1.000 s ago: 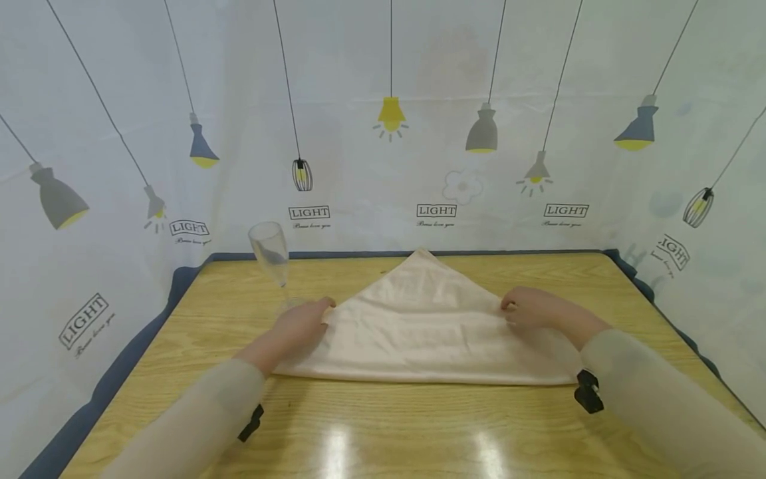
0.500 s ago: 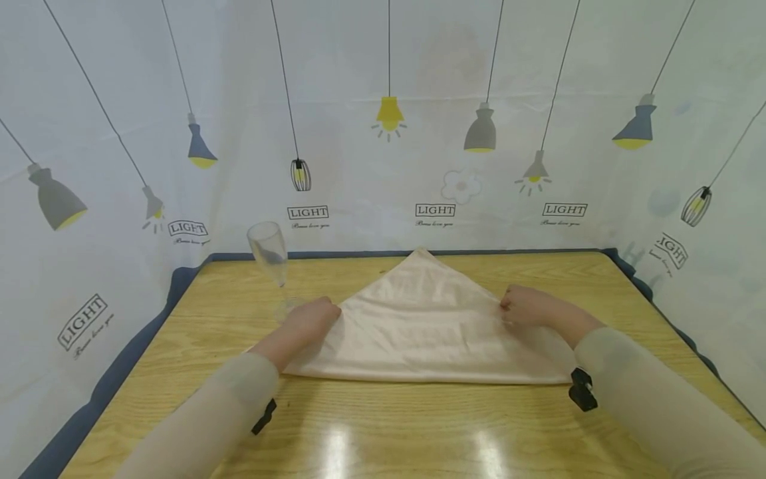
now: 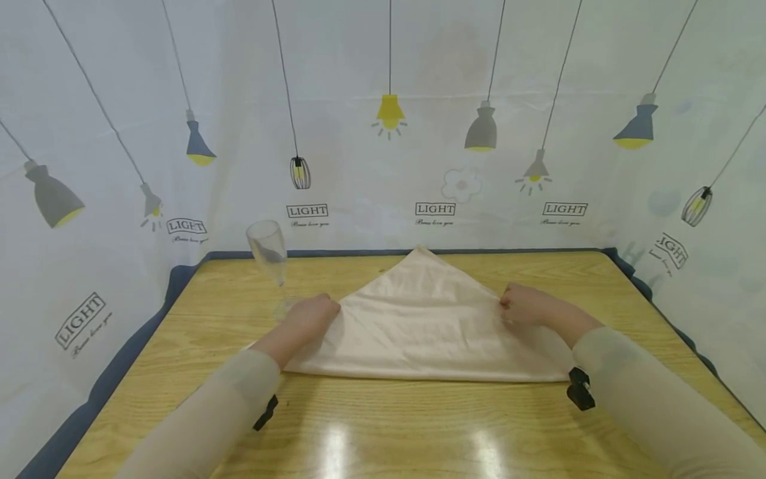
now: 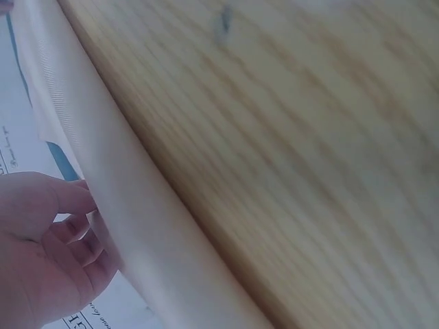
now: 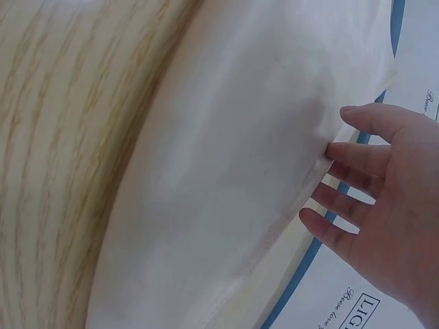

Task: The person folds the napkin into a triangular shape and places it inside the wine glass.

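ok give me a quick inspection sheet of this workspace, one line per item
Surface: wood-grain tabletop, shiny, with two bright reflections at the front and a small dark mark
Job's things: pale satin cloth, laid as a triangle, tip pointing away, lightly creased
Clutter: clear stemmed glass standing left of the cloth
Grippers: left hand holds the cloth's left edge; right hand has fingertips at its right edge
Cables: nothing seen
Surroundings: white backdrop printed with hanging lamps and LIGHT lettering

Pale pink cloth (image 3: 413, 326), yellowish wood-grained table (image 3: 407, 426)
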Action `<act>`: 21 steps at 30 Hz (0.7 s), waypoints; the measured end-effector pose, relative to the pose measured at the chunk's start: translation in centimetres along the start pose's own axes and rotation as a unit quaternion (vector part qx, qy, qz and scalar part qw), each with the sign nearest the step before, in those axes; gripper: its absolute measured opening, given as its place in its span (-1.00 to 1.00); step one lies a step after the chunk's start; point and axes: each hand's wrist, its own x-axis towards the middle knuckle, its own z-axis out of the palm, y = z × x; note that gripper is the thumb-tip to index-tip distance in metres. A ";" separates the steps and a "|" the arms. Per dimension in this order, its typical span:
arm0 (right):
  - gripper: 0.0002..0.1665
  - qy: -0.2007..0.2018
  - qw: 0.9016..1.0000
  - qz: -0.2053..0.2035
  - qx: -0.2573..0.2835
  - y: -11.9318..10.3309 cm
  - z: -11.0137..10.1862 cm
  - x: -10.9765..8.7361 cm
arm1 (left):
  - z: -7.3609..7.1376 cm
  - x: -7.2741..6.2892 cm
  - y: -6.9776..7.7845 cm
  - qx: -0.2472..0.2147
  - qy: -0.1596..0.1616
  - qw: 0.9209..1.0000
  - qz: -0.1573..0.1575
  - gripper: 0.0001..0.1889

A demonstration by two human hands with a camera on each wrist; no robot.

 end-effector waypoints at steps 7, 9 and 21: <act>-0.88 -0.019 1.000 0.012 -0.015 -0.5 -0.1 -0.1 | 0.0 -0.2 0.1 0.018 -0.021 1.000 -0.010 -0.74; -0.84 -0.016 1.000 0.013 -0.024 -0.6 -0.1 -0.2 | 0.1 -0.3 0.0 0.019 -0.015 1.000 -0.008 -0.74; -0.68 -0.005 0.994 -0.040 -0.099 -1.4 0.7 -2.5 | 0.1 -2.8 -0.2 0.039 0.036 0.999 0.010 -0.78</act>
